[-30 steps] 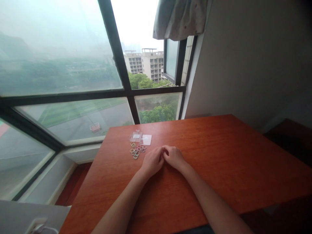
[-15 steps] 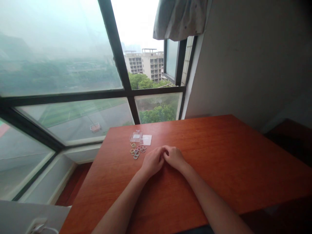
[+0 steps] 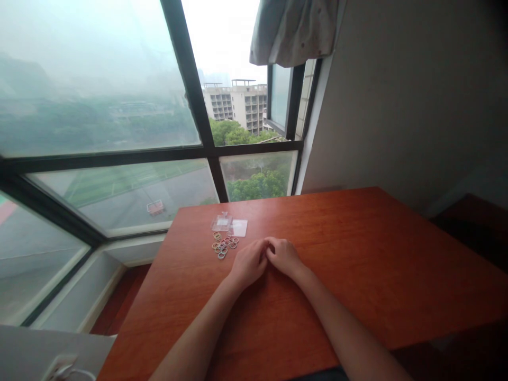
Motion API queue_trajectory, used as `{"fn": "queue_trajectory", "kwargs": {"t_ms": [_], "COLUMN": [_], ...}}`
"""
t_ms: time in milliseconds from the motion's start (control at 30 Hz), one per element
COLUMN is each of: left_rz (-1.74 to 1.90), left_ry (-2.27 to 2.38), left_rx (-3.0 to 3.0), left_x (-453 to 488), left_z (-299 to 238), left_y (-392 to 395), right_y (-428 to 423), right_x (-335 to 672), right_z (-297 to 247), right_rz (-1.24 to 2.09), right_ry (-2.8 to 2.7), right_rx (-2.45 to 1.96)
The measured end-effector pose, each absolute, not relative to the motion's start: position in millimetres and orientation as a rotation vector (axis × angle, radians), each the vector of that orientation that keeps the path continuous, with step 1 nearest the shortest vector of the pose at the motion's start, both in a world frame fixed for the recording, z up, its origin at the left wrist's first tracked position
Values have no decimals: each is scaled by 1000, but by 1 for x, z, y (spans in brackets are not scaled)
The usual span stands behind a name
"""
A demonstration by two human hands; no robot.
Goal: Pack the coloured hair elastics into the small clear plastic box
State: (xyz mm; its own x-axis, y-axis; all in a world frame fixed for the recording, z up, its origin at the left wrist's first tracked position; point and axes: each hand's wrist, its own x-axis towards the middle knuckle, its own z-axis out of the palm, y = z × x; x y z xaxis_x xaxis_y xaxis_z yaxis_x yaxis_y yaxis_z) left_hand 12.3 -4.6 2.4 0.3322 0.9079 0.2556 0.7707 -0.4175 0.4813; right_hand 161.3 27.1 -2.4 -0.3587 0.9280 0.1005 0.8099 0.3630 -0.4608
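Observation:
My left hand [image 3: 250,260] and my right hand [image 3: 283,255] rest together on the wooden table, fingers curled inward and touching at the tips. Both are closed, and whatever may be between the fingers is hidden. Just left of my left hand lies a loose cluster of several small coloured rings [image 3: 222,247], some overlapping. Behind the rings sits a small clear plastic box [image 3: 220,223]. Beside the box, on its right, is a flat whitish translucent piece [image 3: 239,228], perhaps its lid. Neither hand touches the rings or the box.
The reddish-brown table [image 3: 357,254] reaches to the right, its far edge near the window. Dark window frames [image 3: 214,153] stand behind and to the left. A grey curtain [image 3: 293,34] hangs above, beside a plain wall [image 3: 397,106]. A white cable [image 3: 71,370] shows at lower left.

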Motion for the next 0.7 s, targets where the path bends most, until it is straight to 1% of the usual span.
{"fn": "queue_trajectory", "kwargs": {"t_ms": [700], "left_rz": [715], "left_ry": [1509], "left_rx": [2323], "left_x": [13], "left_z": [3], "left_y": [-5], "right_y": [27], "right_x": [161], "right_z": [-1], "right_rz": [483], "right_ry": [-2294], "right_rx": [-1536]}}
